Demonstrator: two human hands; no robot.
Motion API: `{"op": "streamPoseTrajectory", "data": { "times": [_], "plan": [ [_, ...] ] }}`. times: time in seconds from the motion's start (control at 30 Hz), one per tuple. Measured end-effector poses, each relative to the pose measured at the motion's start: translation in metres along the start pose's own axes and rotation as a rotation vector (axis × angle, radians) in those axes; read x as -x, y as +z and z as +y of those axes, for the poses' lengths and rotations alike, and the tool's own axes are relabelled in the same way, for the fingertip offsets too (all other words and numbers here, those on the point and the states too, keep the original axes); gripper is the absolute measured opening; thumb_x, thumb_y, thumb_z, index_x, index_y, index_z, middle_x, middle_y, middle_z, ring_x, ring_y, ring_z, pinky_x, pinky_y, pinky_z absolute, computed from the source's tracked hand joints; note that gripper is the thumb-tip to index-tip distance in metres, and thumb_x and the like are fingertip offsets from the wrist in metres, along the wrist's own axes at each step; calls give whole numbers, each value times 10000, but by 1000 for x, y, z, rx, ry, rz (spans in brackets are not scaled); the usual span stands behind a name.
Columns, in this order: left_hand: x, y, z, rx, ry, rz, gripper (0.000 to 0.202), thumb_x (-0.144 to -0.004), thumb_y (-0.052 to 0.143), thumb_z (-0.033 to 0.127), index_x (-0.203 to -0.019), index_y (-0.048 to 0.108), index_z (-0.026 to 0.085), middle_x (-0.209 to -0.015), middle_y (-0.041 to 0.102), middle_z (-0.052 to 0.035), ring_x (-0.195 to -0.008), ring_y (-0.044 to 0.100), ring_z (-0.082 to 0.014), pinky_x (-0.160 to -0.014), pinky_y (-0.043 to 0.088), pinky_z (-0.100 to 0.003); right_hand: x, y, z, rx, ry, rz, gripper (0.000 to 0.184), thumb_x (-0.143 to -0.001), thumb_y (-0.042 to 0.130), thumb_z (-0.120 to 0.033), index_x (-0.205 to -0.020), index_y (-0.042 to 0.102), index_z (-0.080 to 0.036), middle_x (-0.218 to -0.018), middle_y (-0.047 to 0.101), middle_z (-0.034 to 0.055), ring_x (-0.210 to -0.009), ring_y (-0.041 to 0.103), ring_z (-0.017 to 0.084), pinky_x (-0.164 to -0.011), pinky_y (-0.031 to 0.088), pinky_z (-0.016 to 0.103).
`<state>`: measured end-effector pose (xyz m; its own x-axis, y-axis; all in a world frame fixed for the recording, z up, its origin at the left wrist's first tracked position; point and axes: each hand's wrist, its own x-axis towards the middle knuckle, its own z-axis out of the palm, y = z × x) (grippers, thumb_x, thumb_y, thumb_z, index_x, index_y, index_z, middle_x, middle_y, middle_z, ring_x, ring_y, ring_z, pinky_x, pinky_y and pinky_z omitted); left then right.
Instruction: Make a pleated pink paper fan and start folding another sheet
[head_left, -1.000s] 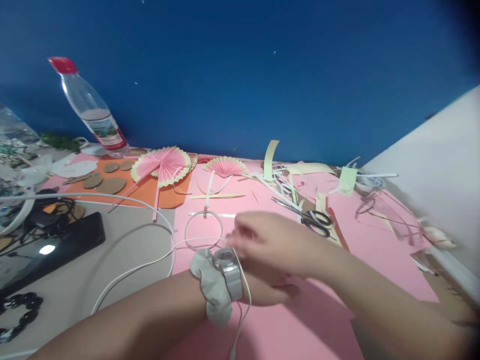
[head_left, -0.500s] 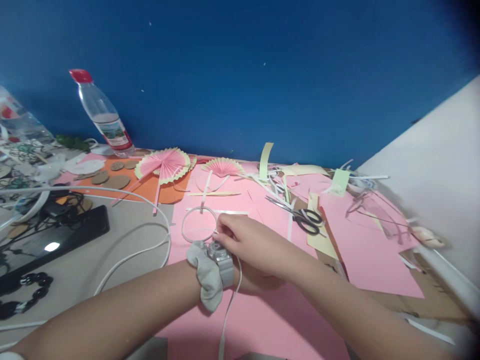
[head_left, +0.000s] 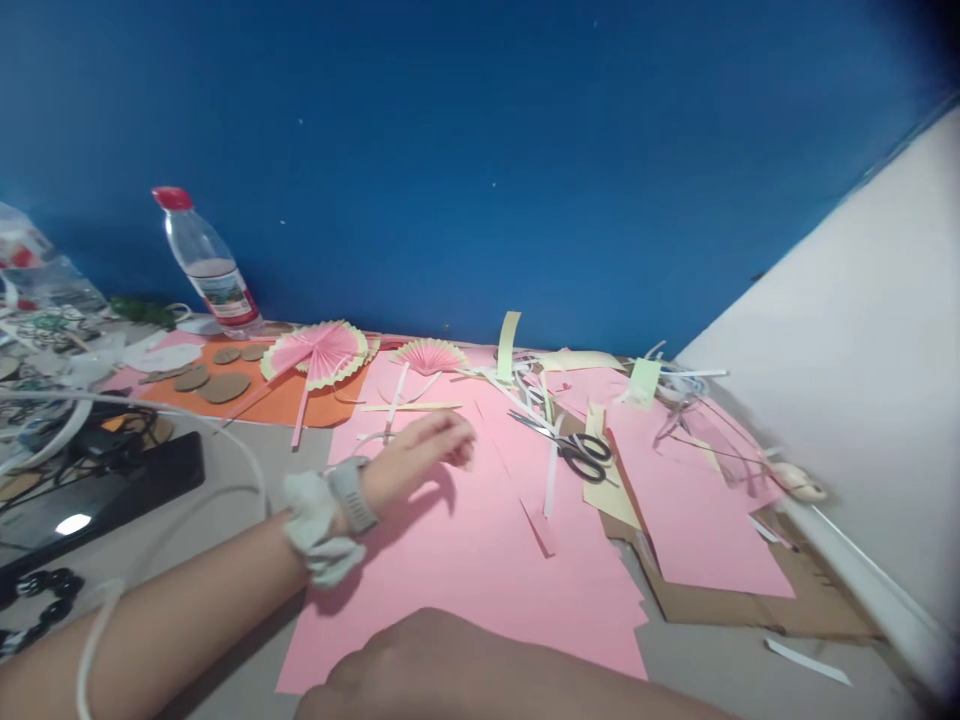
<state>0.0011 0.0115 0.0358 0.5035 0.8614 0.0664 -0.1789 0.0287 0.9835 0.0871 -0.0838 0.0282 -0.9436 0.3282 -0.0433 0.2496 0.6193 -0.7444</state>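
Observation:
My left hand [head_left: 424, 447] hovers just above a large pink paper sheet [head_left: 480, 570]. Its fingers are stretched out to the right, slightly smeared, and nothing shows in them. A grey watch [head_left: 351, 494] and a pale scrunchie [head_left: 315, 530] sit on that wrist. A thin white paper strip [head_left: 373, 437] lies just beyond the hand. My right hand [head_left: 450, 665] is a blurred shape at the bottom edge, close to the camera, with its fingers hidden. Black-handled scissors [head_left: 581, 450] lie to the right of the left hand.
Two pink pleated paper fans [head_left: 319, 350] [head_left: 429, 355] lie at the back by orange paper [head_left: 300, 400] and cardboard discs [head_left: 210, 380]. A red-capped bottle [head_left: 206, 265] leans on the blue wall. A dark phone [head_left: 97, 490], white cable [head_left: 97, 620] and black beads [head_left: 37, 595] are on the left.
My right hand has left the left wrist and dropped back to the bottom of the view. My left hand has swung away, fingers stretched out. The view has shifted right.

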Motion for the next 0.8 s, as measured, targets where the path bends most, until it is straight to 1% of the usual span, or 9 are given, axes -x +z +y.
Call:
{"op": "streamPoseTrajectory", "data": {
  "times": [0.07, 0.13, 0.17, 0.27, 0.33, 0.4, 0.53, 0.67, 0.8],
  "plan": [
    [15, -19, 16, 3, 44, 76, 276, -900, 541, 429, -817, 576, 167, -728, 535, 0, -679, 531, -111, -677, 448, -240, 20, -6, 4, -51, -13, 48, 132, -861, 450, -368, -865, 582, -355, -913, 718, -110, -783, 646, 143, -579, 455, 225],
    [31, -35, 26, -17, 76, 122, 267, -910, 535, 403, -809, 611, 167, -759, 531, -10, -701, 520, -118, -690, 440, -244, 43, -24, 1, -134, 4, 143, 180, -893, 464, -374, -959, 605, -283, -938, 712, -24, -852, 646, 151, -731, 479, 237],
    [37, -42, 29, -40, 101, 183, 277, -904, 541, 411, -793, 619, 170, -764, 536, -12, -676, 511, -118, -662, 435, -248, 54, -34, -2, -214, 47, 248, 208, -900, 476, -373, -994, 611, -247, -925, 701, 9, -854, 645, 148, -771, 480, 238],
    [45, -52, 24, -52, 147, 351, 330, -867, 562, 468, -713, 604, 179, -694, 530, -6, -599, 469, -119, -576, 410, -251, 81, -62, -3, -306, 273, 548, 241, -941, 425, -372, -956, 590, -198, -931, 663, 59, -820, 631, 149, -745, 484, 263],
    [42, -49, 14, -56, 155, 420, 373, -874, 527, 500, -685, 581, 182, -643, 517, 3, -556, 438, -112, -554, 399, -249, 95, -74, 6, -227, 515, 673, 267, -966, 370, -394, -884, 550, -215, -813, 625, 22, -755, 601, 151, -657, 452, 259],
    [39, -41, 3, -67, 142, 427, 380, -895, 490, 496, -700, 574, 182, -629, 511, 8, -546, 435, -112, -549, 400, -246, 108, -80, 23, -66, 727, 709, 289, -973, 339, -408, -823, 502, -223, -734, 590, -1, -682, 572, 161, -603, 409, 273],
    [41, -22, -12, -161, 77, 336, 285, -939, 453, 422, -796, 548, 195, -672, 500, 13, -563, 463, -122, -519, 410, -244, 140, -82, 60, 450, 1005, 762, 215, -941, 362, -356, -818, 483, -228, -762, 600, 34, -682, 560, 209, -596, 368, 314],
    [48, -17, -18, -403, 198, 283, 130, -953, 444, 278, -908, 541, 204, -802, 521, -19, -725, 515, -153, -682, 453, -298, 170, -84, 74, 602, 1130, 822, 82, -866, 426, -292, -831, 449, -222, -825, 586, 90, -769, 567, 256, -643, 368, 339],
    [49, -19, -21, -577, 302, 263, 112, -948, 426, 166, -1018, 480, 235, -938, 505, -34, -894, 504, -173, -816, 433, -344, 185, -88, 75, 560, 1352, 731, 126, -798, 500, -307, -858, 454, -206, -794, 597, 79, -681, 570, 244, -584, 369, 323]
  ]
}}
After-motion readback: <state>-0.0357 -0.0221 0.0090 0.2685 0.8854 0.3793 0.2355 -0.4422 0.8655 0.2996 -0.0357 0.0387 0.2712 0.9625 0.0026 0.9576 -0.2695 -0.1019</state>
